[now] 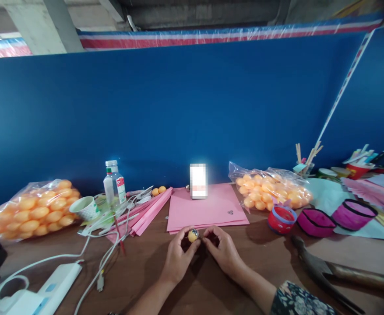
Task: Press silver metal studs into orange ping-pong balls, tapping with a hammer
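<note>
My left hand is closed around a small yellow-orange ball, thumb on one side and fingers on the other. Dark, shiny specks cover the ball's upper right side. Close by on the right, my right hand has its thumb and index finger pinched together; whatever is between them is too small to make out. Both hands are above the brown table, just in front of a stack of pink paper. A few small dark bits lie on the paper's right part.
Bags of orange balls stand on the left and right. A bottle, paper cup, cables and power strip occupy the left. Pink strips lie nearby. A hammer and fabric rings are at right.
</note>
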The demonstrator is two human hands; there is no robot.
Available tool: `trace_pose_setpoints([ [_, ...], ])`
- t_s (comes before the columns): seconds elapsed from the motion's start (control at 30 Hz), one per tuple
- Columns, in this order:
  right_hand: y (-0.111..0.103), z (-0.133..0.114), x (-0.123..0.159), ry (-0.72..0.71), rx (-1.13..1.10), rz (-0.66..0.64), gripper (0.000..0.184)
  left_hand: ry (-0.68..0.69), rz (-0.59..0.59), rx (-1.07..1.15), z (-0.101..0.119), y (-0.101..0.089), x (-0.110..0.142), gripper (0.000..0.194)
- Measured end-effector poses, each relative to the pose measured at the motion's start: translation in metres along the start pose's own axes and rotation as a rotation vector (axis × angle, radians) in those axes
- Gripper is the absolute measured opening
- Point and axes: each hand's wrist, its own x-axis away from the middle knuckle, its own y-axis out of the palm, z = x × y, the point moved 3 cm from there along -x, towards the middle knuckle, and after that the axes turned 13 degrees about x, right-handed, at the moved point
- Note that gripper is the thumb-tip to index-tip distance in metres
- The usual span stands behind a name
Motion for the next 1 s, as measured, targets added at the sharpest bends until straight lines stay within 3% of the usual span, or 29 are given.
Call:
trace_pose_setpoints([
  [0.4, -0.002, -0.002, 0.001, -0.020, -0.055, 0.010, 0.011, 0.014, 0.009, -0.022, -0.009, -0.002, -0.001, 0.047],
  [1.0, -0.001, 0.001, 0.000, 0.007, -0.102, 0.000, 0.011, 0.092, 0.013, -0.040, -0.009, -0.003, -0.001, 0.041],
])
